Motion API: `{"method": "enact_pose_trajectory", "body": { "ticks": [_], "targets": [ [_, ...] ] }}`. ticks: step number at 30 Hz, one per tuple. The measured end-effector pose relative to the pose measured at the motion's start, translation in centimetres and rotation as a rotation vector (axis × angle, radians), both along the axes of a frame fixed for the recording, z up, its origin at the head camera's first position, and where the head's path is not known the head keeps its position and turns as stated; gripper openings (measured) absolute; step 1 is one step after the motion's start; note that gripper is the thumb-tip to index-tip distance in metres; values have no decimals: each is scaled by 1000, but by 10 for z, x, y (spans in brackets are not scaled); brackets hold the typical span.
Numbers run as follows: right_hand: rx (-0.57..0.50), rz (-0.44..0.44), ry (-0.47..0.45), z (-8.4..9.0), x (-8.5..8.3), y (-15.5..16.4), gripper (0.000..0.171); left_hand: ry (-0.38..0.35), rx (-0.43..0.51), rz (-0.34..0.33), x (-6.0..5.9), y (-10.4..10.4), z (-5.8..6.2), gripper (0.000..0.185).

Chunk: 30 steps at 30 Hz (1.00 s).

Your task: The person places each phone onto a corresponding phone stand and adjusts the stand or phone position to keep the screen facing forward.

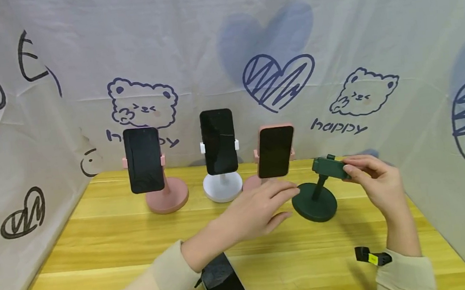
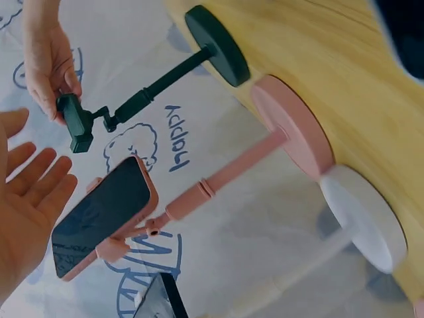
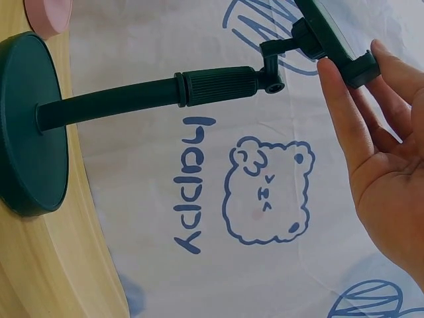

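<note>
A dark green phone stand (image 1: 314, 203) with a round base stands at the right of the table, its clamp (image 1: 331, 167) holding no phone. My right hand (image 1: 374, 182) pinches the right end of that clamp between thumb and fingers; the right wrist view shows the grip on the clamp's end piece (image 3: 363, 69). Held out to the left of the green stand, my left hand (image 1: 260, 208) has loosely extended fingers and nothing in it. In the left wrist view its fingers (image 2: 46, 175) spread near the clamp. A loose phone (image 1: 228, 285) lies on the table below my left forearm.
Three more stands hold phones along the back: a pink one (image 1: 167, 196) at left, a white one (image 1: 223, 187) in the middle and another pink one (image 1: 251, 182) partly behind my left hand. A printed cloth (image 1: 199, 35) hangs behind the wooden table (image 1: 111, 243).
</note>
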State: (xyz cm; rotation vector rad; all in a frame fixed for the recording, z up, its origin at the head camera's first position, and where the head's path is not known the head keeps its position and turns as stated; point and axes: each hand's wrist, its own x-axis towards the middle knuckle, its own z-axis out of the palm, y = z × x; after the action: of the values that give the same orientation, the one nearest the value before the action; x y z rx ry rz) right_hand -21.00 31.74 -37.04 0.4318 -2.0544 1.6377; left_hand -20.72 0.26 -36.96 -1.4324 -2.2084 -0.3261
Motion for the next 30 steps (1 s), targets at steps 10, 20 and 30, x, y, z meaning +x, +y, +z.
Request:
{"method": "enact_pose_trajectory", "body": {
  "ticks": [10, 20, 30],
  "targets": [
    [-12, 1, -24, -2, -1, 1, 25, -93, -338, -54, 12, -43, -18, 58],
    [33, -19, -12, 0, -2, 0, 26, -332, -530, -91, 12, -84, -48, 88],
    [28, -23, -8, -1, -1, 1, 23, -365, -651, -86, 18, -107, -68, 117]
  ]
}}
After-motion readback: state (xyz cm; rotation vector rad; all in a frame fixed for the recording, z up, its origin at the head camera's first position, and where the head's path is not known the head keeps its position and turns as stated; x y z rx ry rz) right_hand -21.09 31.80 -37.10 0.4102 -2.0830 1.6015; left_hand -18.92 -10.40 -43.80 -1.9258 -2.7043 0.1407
